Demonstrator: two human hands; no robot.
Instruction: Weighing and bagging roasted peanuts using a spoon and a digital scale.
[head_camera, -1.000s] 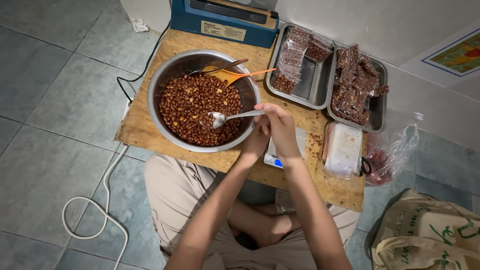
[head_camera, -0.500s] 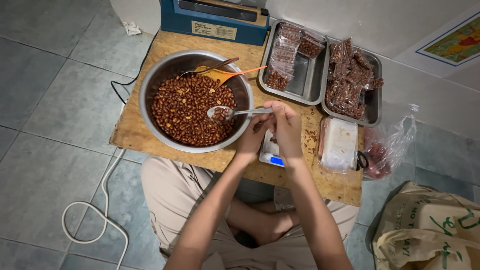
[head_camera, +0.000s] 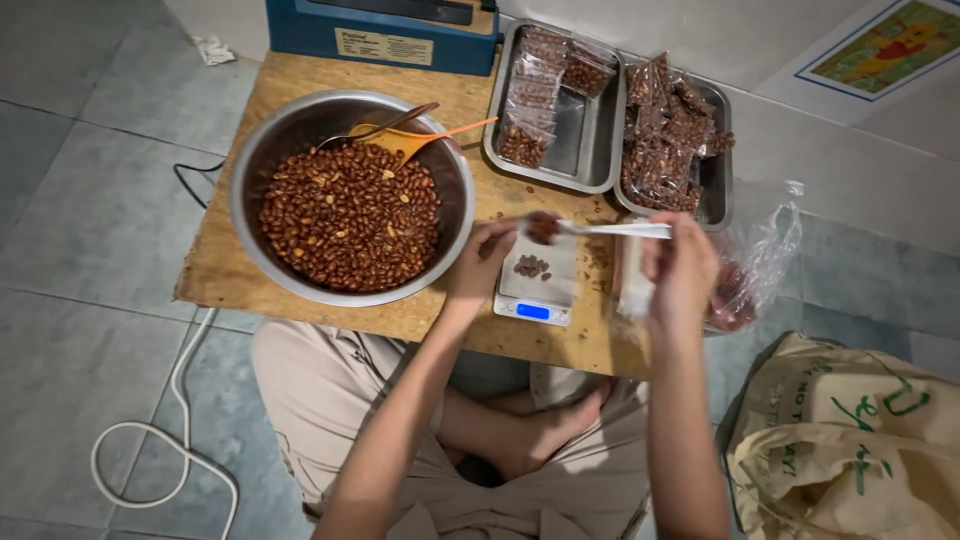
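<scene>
Between both hands (head_camera: 480, 262): loaded spoon (head_camera: 600, 229).

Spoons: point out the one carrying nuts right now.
The white spoon in the right hand, held level over the small scale with nuts in its bowl. The orange spoon and metal spoon just lean inside the big bowl.

Just one view here, head-mounted, looking almost straight down from above at fairly close range. Facing a low wooden board (head_camera: 330, 300) on the floor, near edge right over crossed legs, far edge by the wall, tiled floor showing at left.
</scene>
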